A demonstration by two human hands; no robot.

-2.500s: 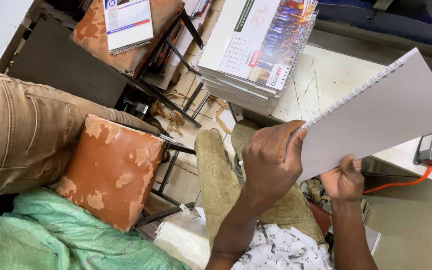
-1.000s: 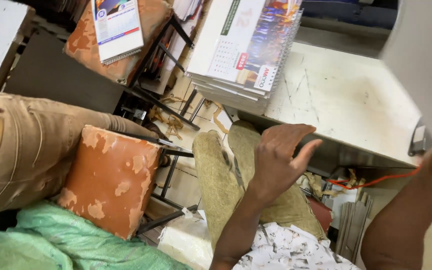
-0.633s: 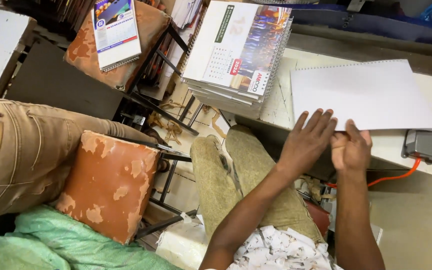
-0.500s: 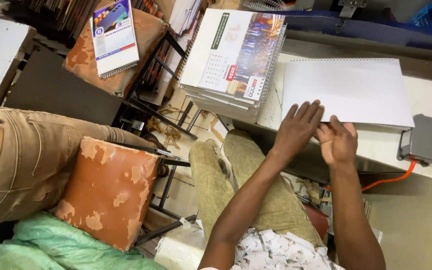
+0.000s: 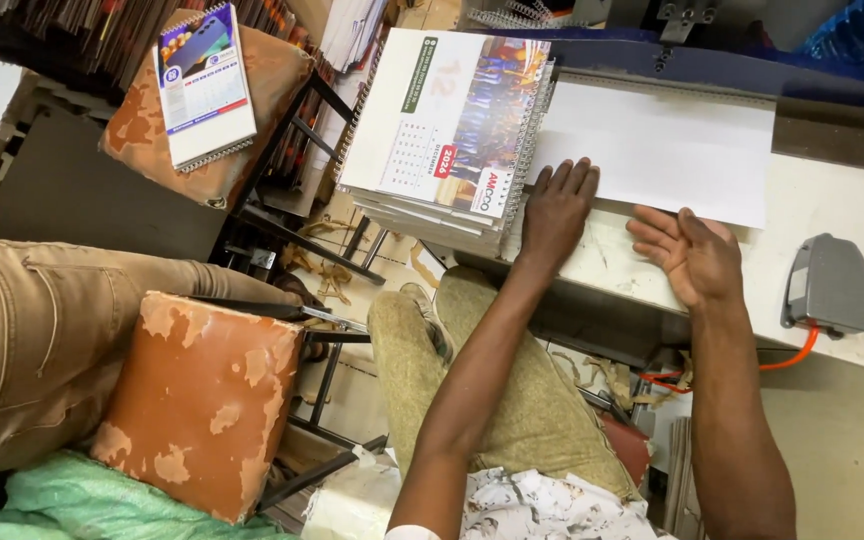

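Left hand [image 5: 558, 212] lies flat, fingers spread wide and pointing away from the person, its fingertips pressing the near left corner of the white sheet stack [image 5: 657, 148] on the tabletop [image 5: 817, 210]. Right hand [image 5: 690, 256] rests open beside it, palm turned partly up and fingers loose, touching the near edge of the same stack and holding nothing. That white stack lies toward the far edge of the tabletop, its far side with a wire spiral tucked against the blue machine bar [image 5: 712, 72]. Just left of it, at the tabletop's left edge, stands a pile of spiral-bound calendars [image 5: 447, 125], whose wire spine runs right beside the left hand's wrist. Near the right edge sits a grey pedal-shaped device [image 5: 830, 285] with an orange cable [image 5: 787, 360] running off below it, well apart from both hands. Off the tabletop to the left, another small calendar [image 5: 204, 85] rests on a worn orange cushion [image 5: 217, 110], and a second peeling orange cushion [image 5: 202, 400] stands by another person's tan trouser leg [image 5: 42, 340].
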